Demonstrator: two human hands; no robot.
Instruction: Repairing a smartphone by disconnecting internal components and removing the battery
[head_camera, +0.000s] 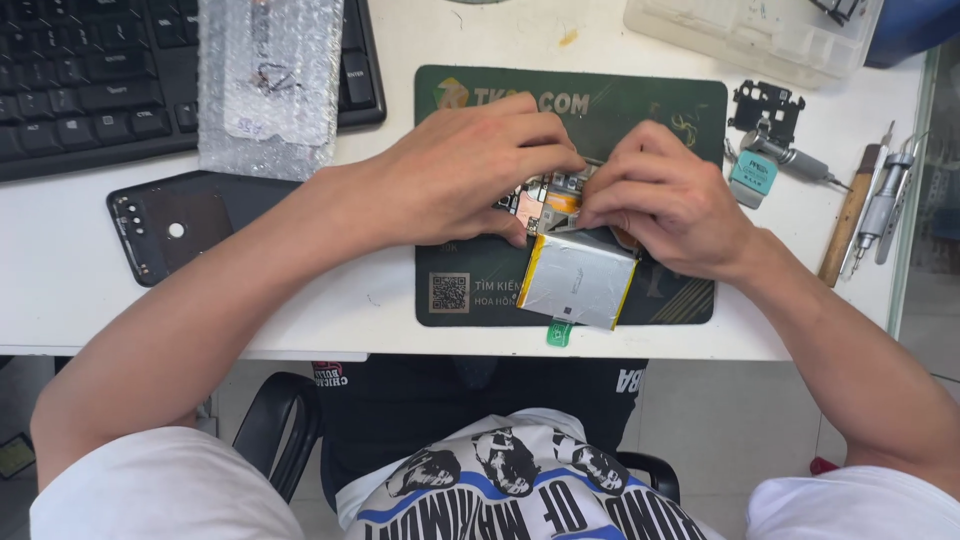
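Observation:
An opened phone (560, 210) lies on a dark green work mat (640, 100), its silver battery (578, 280) facing up and its circuit board partly showing between my hands. My left hand (470, 170) covers the phone's upper left part, fingers curled and pressing on the board. My right hand (665, 200) rests on the upper right part, fingertips pinched at the board beside a thin metal tool tip (593, 160). Most of the phone's top is hidden under both hands.
A black phone back cover (165, 225) lies left of the mat. A black keyboard (90, 80) with a bubble-wrap bag (270, 80) sits at the back left. Screwdrivers and tools (870, 205), a black bracket (765, 105) and a clear plastic tray (750, 35) stand at the right.

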